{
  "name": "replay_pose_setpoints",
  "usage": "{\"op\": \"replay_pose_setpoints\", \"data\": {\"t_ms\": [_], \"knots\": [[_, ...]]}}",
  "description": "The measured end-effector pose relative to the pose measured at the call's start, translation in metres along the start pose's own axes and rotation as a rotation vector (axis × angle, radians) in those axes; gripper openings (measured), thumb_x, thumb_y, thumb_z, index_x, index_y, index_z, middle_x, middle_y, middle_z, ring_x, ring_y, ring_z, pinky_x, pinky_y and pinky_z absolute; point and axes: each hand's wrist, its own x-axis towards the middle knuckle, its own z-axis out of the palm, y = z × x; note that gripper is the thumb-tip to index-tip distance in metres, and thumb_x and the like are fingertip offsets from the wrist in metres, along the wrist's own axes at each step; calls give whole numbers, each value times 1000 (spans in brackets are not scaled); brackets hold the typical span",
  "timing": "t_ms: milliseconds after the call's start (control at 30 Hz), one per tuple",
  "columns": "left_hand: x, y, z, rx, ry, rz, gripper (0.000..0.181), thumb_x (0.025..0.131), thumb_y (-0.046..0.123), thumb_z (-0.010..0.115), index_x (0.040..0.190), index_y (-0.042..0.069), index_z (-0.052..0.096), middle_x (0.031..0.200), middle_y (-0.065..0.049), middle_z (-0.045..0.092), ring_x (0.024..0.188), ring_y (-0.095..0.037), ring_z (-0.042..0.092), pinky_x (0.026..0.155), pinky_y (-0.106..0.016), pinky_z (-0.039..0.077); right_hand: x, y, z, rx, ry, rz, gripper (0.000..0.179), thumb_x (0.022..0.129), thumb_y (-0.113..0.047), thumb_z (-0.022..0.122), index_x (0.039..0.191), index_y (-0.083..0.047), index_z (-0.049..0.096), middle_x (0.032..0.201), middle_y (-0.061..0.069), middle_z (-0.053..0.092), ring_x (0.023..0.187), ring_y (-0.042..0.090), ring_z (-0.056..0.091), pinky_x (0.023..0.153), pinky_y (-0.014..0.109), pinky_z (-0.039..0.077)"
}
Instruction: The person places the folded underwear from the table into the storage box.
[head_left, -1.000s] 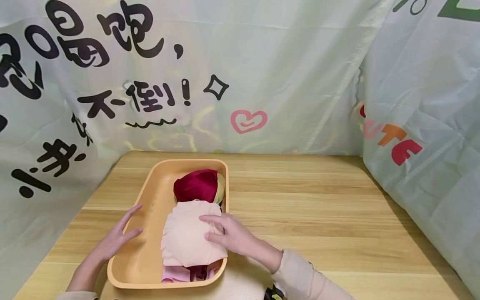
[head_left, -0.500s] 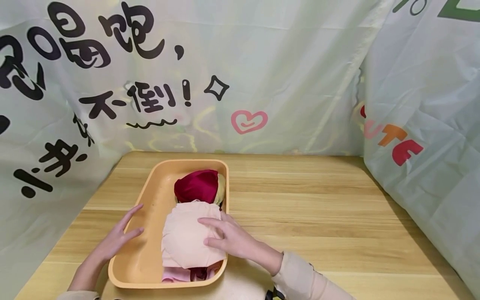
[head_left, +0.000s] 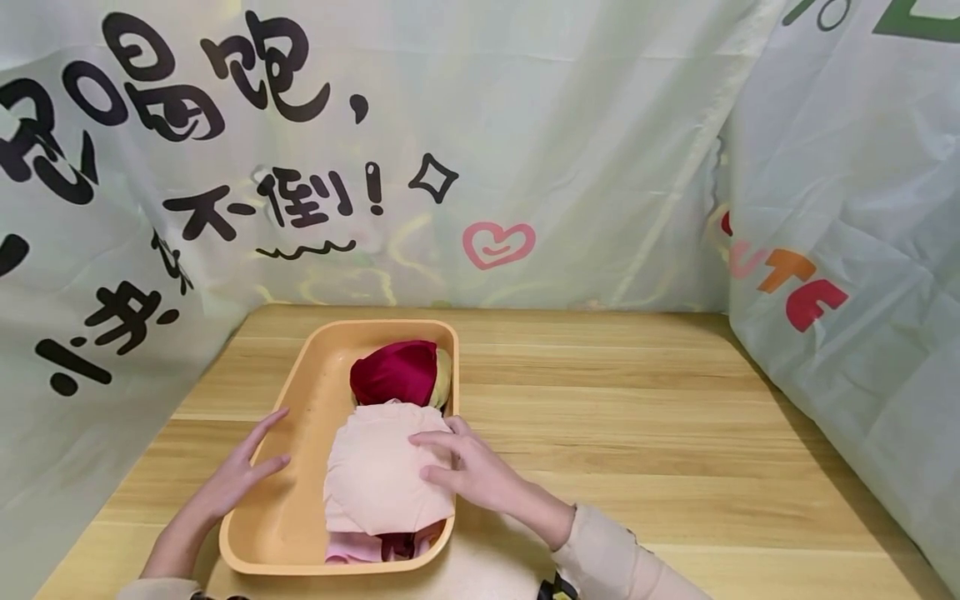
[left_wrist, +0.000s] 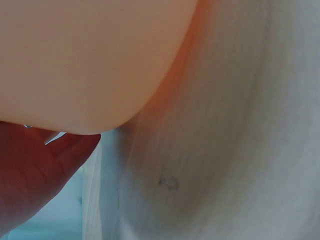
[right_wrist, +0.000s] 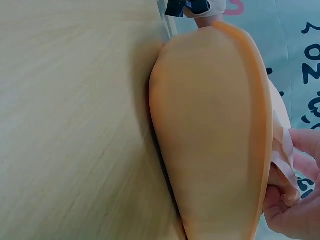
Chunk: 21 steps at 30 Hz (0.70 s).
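An orange tray (head_left: 300, 492) stands on the left part of the table. My left hand (head_left: 228, 479) is at its left rim, fingers spread and thumb over the inside; in the left wrist view, fingers (left_wrist: 75, 150) show beside the tray wall. My right hand (head_left: 483, 471) is at the right rim, its relaxed fingertips over a pale pink cloth (head_left: 382, 479) with a ruffled edge. The right wrist view shows those fingers (right_wrist: 305, 142) touching the cloth's edge. Behind it lies a dark red, shiny fabric bundle (head_left: 393, 373). Pink fabric (head_left: 352, 547) shows below the pale cloth.
The wooden table (head_left: 600, 417) stretches to the right of the tray. A printed curtain (head_left: 585, 167) hangs along its back and sides. A small black and yellow object (head_left: 557, 587) shows at the bottom, near the right sleeve (head_left: 615, 554).
My right hand has shifted slightly to the right over the pale pink cloth. The whole view has drifted a little; my left hand stays at the tray's left rim.
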Motion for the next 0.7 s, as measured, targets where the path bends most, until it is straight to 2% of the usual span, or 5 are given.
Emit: {"op": "replay_pose_setpoints", "data": {"t_ms": [300,400,467,567,700], "knots": [[-2,-6,-7,10,23,-20,65,87,9,55,143,2,22,142,-34,18,129,-48,12,93,-72,12,3,6,3,116,5,74,32,88,-18,59,120,-10,60,113,8,49,80,9,46,68,21,44],[-1,-6,-6,48,65,-23,69,88,10,56,145,4,17,140,-34,23,127,-43,20,107,-40,23,2,10,-1,131,23,61,31,88,-16,59,118,-7,61,112,10,51,87,13,48,70,21,46],[0,-5,-5,92,108,-22,72,88,10,58,145,5,14,137,-36,27,122,-45,31,96,-23,35,1,11,-5,131,35,60,31,87,-16,59,116,-5,61,113,11,52,91,16,49,71,21,47],[0,-4,-7,171,183,-3,71,88,11,58,145,4,16,132,-36,35,104,-50,48,74,-24,48,-3,13,-10,141,42,78,30,87,-15,59,116,-4,61,115,12,54,93,19,51,73,23,47],[-4,-6,-13,276,387,100,49,85,5,59,131,-1,43,120,-21,55,95,-14,59,63,-21,49,-11,15,-17,168,30,131,33,89,-16,57,118,-2,58,116,15,54,94,21,52,76,26,46]]}}
